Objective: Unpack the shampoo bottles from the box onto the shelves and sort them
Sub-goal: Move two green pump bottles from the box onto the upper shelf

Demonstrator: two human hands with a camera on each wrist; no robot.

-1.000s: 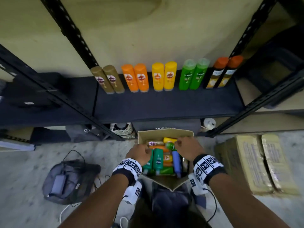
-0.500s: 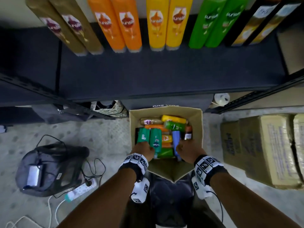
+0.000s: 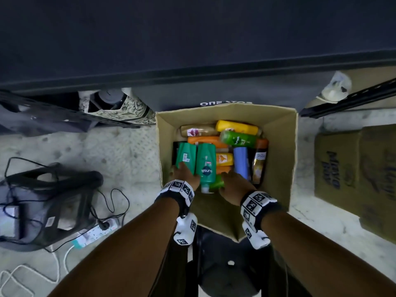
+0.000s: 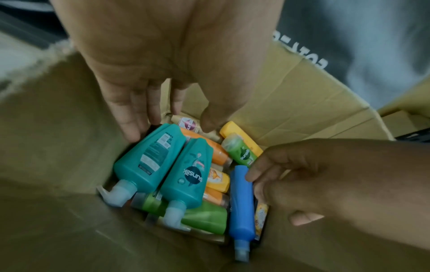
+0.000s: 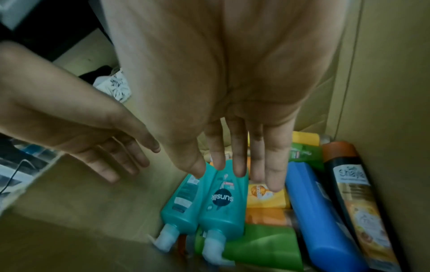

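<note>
An open cardboard box (image 3: pixel 278 146) stands on the floor below the shelf, with several shampoo bottles lying in it. Two teal Sunsilk bottles (image 3: pixel 206 163) lie side by side at its left, caps toward me. A blue bottle (image 3: pixel 241 162), a green one (image 3: pixel 237 138), a yellow one (image 3: pixel 235 126) and a dark orange-capped one (image 3: pixel 260 159) lie to their right. My left hand (image 3: pixel 184 174) reaches in with straight fingers (image 4: pixel 132 132) at the left teal bottle (image 4: pixel 149 158). My right hand (image 3: pixel 232 181) hovers with straight fingers (image 5: pixel 237 165) over the teal Sunsilk bottle (image 5: pixel 221 198), holding nothing.
The dark shelf board (image 3: pixel 192 39) fills the top of the head view. Sealed cardboard cartons (image 3: pixel 353 168) sit on the floor to the right. A power strip (image 3: pixel 94 232), cables and a dark bag (image 3: pixel 53 200) lie to the left. A black stool (image 3: pixel 229 264) is under me.
My head has dropped closer to the box, so the bottles standing on the shelf have left the view. Both hands drew back to the near end of the bottles.
</note>
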